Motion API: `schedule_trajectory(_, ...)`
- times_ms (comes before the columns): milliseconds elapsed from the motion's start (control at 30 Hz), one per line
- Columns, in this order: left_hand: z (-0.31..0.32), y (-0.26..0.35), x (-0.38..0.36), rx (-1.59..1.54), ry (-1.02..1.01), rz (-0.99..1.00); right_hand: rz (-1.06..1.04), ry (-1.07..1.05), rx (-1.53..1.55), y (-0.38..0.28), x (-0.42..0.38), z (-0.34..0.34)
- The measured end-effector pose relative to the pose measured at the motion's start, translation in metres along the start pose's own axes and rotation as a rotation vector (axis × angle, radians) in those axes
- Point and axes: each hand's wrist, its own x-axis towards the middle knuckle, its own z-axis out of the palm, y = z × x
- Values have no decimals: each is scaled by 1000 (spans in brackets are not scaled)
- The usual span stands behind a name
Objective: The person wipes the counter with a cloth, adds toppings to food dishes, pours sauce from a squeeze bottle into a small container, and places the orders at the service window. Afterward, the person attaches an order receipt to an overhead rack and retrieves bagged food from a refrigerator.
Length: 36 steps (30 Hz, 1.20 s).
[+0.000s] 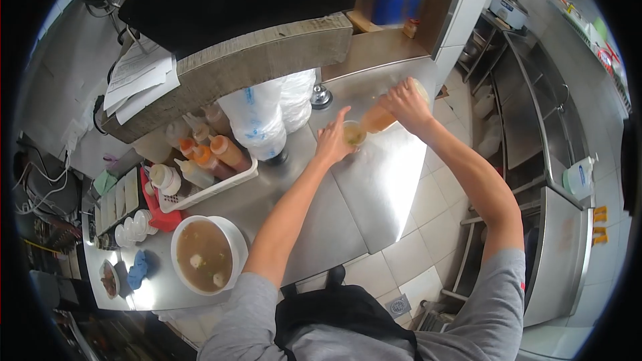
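Observation:
My left hand (334, 138) is around the near side of a small clear cup (354, 135), its index finger stretched away from it. Yellowish liquid with green bits shows inside the cup, which stands on the steel counter (304, 184). In my right hand (406, 105) is a tilted bottle (380, 119) with orange contents. Its lower end points at the cup and comes close to the rim, while the pale other end shows past my fingers. My fingers cover the middle of the bottle.
A large white bowl of brown soup (204, 255) stands at the counter's near left. Behind it, a white basket (224, 184) holds several squeeze bottles. White plastic bags (257, 117) hang near a silver call bell (322, 97). A blue cloth (138, 269) lies left of the bowl.

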Motion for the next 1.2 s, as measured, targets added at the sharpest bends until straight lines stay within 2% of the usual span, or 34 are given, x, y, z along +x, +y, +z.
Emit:
schedule_trajectory(367, 9, -25, 21, -42, 11, -34, -3, -13, 2, -4, 21, 11)
schedule_trajectory(467, 10, -28, 24, -30, 21, -54, 24, -82, 9, -7, 28, 15)
schedule_trajectory(767, 9, -33, 26, -58, 20, -44, 46, -53, 38, -10, 28, 19)
schedule_trajectory(967, 4, -34, 21, -35, 5, -22, 146, -15, 191, -16, 13, 39)
schedule_trajectory(1200, -11, -38, 7, -10, -4, -21, 282, -166, 339, -24, -12, 46)
